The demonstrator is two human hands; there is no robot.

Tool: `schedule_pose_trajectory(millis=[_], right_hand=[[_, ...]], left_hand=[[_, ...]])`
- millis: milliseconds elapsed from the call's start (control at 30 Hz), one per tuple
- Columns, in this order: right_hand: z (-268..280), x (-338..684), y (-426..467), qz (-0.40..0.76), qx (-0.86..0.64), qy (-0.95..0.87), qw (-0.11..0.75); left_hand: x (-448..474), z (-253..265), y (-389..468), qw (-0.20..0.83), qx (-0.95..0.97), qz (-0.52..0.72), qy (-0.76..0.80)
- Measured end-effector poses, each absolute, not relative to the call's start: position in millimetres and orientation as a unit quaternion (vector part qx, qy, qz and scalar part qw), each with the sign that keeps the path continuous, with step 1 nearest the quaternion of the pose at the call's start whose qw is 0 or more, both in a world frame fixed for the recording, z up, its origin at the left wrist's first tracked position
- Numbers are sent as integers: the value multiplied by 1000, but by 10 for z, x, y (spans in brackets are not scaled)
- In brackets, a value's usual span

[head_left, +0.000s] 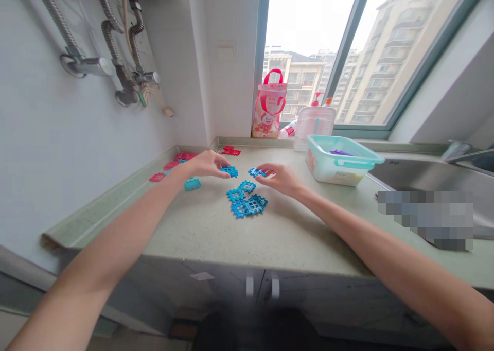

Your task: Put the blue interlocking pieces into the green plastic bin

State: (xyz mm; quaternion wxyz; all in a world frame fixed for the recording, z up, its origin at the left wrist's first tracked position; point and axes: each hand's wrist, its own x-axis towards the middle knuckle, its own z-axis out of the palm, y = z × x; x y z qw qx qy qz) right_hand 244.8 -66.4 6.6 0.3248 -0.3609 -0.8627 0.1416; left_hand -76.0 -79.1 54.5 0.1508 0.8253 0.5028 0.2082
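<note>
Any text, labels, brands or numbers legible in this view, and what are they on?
No text can be read.
Gift bag: print, too blurred.
Pump bottle: no readable label.
Plastic tub: label on its side, too small.
Sink rim: a small mark, unreadable.
Blue tiles: no text.

I see a pale green speckled surface (pixel 216 227) running into a corner of white walls (pixel 46 135). On my left, ribbed metal hoses (pixel 110 37) and a valve (pixel 144 77) hang from the wall. Ahead, a large window (pixel 309 47) with a dark frame lets in flat daylight and shows tall apartment blocks (pixel 389 47). To the right a steel sink (pixel 424 178) is set into the surface. Below the front edge, grey cabinet doors (pixel 231 284) carry two small handles (pixel 262 286).
</note>
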Motion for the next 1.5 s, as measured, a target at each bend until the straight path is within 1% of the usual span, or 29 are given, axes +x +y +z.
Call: schedule_pose_trajectory(millis=[67, 133, 200, 367, 467, 600, 700, 767, 833, 900, 1000, 1167, 1267, 1400, 1500], right_hand=[[27, 2297, -700, 126, -336, -882, 306], [-18, 2200, -728, 97, -317, -905, 267], [-48, 2176, -724, 77, -318, -915, 235], [-17, 2428, -569, 56, -387, -897, 205], [17, 2694, -478, 74, -395, -894, 199], [-8, 2893, -428, 96, -363, -902, 213], [-63, 2844, -400, 92, -347, -896, 262], [-90, 2765, -380, 107, -330, -891, 293], [-96, 2697, -362, 127, -305, -900, 284], [-86, 2666, -347, 140, -281, -916, 250], [-68, 2686, -328, 147, -276, -924, 221], [-68, 2761, -311, 148, -329, -903, 233], [-33, 2774, -361, 137, -333, -900, 246], [92, 2708, -610, 168, -282, -899, 291], [166, 2606, -867, 220, -205, -910, 287]], left_hand=[[-766, 603, -839, 137, 829, 214, 498], [-752, 632, -869, 131, 829, 216, 499], [-721, 638, -889, 140, 832, 193, 501], [-534, 619, -994, 186, 840, 122, 495], [-362, 622, -1114, 182, 848, 78, 492], [-156, 632, -1240, 136, 850, 8, 508], [-90, 637, -1256, 122, 849, -19, 515], [-104, 636, -1230, 130, 845, -17, 519], [-154, 626, -1181, 149, 842, -11, 518], [-222, 603, -1120, 166, 843, -7, 512], [-322, 540, -1024, 167, 844, 3, 510], [-445, 447, -916, 171, 833, 47, 524], [-470, 455, -911, 185, 830, 60, 522], [-432, 493, -959, 204, 831, 48, 516], [-397, 489, -979, 201, 831, 41, 517]])
